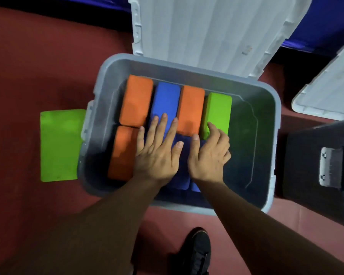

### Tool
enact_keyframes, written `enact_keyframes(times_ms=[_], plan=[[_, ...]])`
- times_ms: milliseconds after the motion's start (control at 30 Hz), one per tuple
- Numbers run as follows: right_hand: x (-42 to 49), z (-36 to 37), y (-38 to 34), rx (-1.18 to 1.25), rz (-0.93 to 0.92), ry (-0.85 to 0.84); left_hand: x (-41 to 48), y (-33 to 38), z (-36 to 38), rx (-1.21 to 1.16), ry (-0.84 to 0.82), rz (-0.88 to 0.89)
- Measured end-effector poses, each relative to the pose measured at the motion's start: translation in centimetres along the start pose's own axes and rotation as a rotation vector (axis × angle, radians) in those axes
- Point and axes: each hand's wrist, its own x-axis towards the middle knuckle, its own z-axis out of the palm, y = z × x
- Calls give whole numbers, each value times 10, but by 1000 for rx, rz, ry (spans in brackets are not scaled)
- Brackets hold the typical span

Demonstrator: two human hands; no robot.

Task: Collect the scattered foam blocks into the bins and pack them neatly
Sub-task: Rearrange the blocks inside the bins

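Foam blocks [191, 104] are filling the left part of the grey bin [266, 108], which is sitting on the red floor [38, 66] with its white lid [207, 32] standing open behind it. Along the far row, left to right, a far orange block [135, 100], a blue block [166, 102], a second orange block [191, 120] and a green block [218, 110] are standing side by side. A near orange block [121, 153] is lying in front of the first one, by the left wall, and dark blue blocks [182, 175] are lying under the hands in the near row. The bin's right part is showing its grey bottom. The left hand [157, 153] is pressing down flat, fingers straight and spread, across the near end of the blue block and the dark blue blocks. The right hand [209, 155], just beside it, is curling its fingers round the near end of the green block, its thumb stretching out over the dark blue blocks. Outside, a loose green block [60, 145] is lying on the floor just beside the bin's left wall. At the right edge a second bin [306, 165] and another lid [330, 92] are showing in part.
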Motion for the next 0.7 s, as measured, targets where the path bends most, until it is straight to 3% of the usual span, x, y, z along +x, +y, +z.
enact_keyframes(times_ms=[333, 433, 533, 700], plan=[[-41, 84, -204, 356, -386, -221, -13, -191, -84, 114, 224, -209], [-69, 123, -253, 422, -432, -325, -37, -246, -96, 155, 172, -360], [-98, 166, -280, 436, -332, -468, -56, -288, -96, 125, 36, -540], [-112, 220, -272, 297, 74, -554, -77, -326, -68, 9, -140, -685]])
